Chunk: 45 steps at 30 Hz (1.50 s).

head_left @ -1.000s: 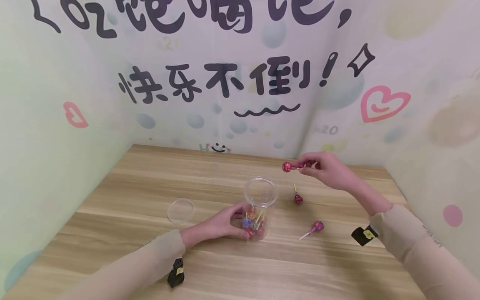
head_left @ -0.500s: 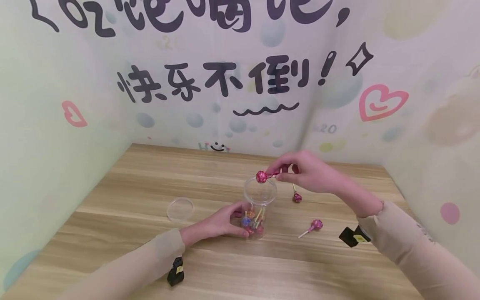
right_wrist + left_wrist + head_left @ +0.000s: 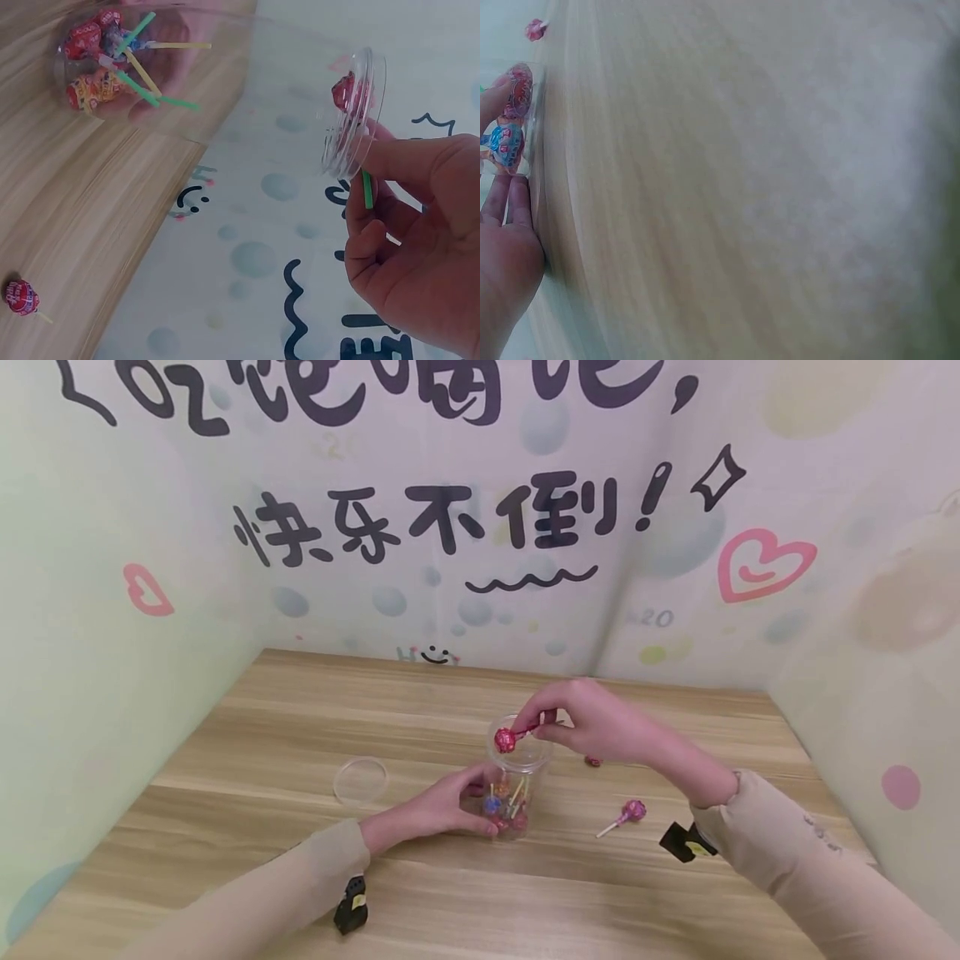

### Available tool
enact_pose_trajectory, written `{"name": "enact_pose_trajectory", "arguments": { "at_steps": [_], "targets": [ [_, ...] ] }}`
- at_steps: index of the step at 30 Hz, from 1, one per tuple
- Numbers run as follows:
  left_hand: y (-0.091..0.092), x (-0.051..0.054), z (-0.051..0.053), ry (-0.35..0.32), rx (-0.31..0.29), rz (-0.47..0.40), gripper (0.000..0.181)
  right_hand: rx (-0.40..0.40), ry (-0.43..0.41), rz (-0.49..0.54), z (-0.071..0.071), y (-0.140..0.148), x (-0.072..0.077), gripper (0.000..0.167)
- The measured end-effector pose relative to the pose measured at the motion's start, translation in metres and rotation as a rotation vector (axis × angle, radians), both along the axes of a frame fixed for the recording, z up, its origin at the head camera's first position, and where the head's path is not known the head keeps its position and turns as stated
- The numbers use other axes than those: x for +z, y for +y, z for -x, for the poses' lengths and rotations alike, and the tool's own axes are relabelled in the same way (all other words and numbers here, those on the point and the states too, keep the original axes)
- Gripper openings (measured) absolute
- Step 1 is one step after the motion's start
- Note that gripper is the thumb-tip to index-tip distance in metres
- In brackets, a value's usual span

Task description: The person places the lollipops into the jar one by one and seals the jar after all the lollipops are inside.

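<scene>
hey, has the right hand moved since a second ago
Yes: judged against the loose pink lollipop in the head view, the right hand has moved left, to the mouth of the clear jar.

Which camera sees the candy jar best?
The right wrist view: the jar shows large, from base to rim. The head view shows it smaller, gripped by the left hand; the left wrist view catches only part.

I see straight through the upright jar on the worktop to bright wrapped lollipops at its bottom; a red-wrapped lollipop tilts at its uncovered mouth, pinched in the right hand.
</scene>
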<state>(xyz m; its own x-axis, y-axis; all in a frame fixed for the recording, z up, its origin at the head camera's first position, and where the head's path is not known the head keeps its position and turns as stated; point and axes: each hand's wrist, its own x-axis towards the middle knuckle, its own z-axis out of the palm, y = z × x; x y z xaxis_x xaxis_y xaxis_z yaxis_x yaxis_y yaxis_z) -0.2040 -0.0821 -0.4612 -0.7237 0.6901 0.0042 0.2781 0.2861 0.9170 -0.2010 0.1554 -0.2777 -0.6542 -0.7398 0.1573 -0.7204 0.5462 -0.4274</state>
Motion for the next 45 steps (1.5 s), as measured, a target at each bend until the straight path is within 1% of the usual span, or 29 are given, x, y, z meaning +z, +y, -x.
{"name": "enact_pose_trajectory", "arguments": {
  "at_steps": [7,12,17,23,30,33,37,43,45],
  "targets": [
    [0.002,-0.001,0.000,0.024,-0.006,-0.026,0.058,0.021,0.033,-0.024,0.000,-0.006,-0.001,0.021],
    [0.000,-0.001,0.000,0.010,-0.004,-0.021,0.057,0.031,0.023,-0.027,0.000,-0.009,-0.002,0.020],
    [-0.001,-0.002,0.001,0.005,-0.015,-0.036,0.057,0.033,0.024,-0.022,0.000,-0.009,-0.004,0.022],
    [0.000,-0.002,0.001,0.017,-0.020,-0.047,0.056,0.028,0.028,-0.029,0.000,-0.010,-0.005,0.021],
    [0.000,-0.003,0.001,0.030,-0.022,-0.049,0.057,0.007,0.008,-0.035,0.000,-0.010,-0.005,0.020],
    [-0.001,-0.003,0.001,0.021,-0.027,-0.048,0.058,0.005,-0.001,-0.037,0.000,-0.010,-0.004,0.021],
    [-0.001,-0.004,0.001,0.006,-0.022,-0.040,0.059,0.008,-0.007,-0.032,0.000,-0.011,-0.004,0.021],
    [0.001,-0.005,0.001,0.030,-0.008,-0.036,0.056,0.029,-0.004,-0.030,-0.001,-0.013,-0.006,0.020],
    [0.000,-0.005,0.001,0.018,-0.007,-0.034,0.058,0.017,0.002,-0.024,0.000,-0.014,-0.007,0.020]
  ]
}}
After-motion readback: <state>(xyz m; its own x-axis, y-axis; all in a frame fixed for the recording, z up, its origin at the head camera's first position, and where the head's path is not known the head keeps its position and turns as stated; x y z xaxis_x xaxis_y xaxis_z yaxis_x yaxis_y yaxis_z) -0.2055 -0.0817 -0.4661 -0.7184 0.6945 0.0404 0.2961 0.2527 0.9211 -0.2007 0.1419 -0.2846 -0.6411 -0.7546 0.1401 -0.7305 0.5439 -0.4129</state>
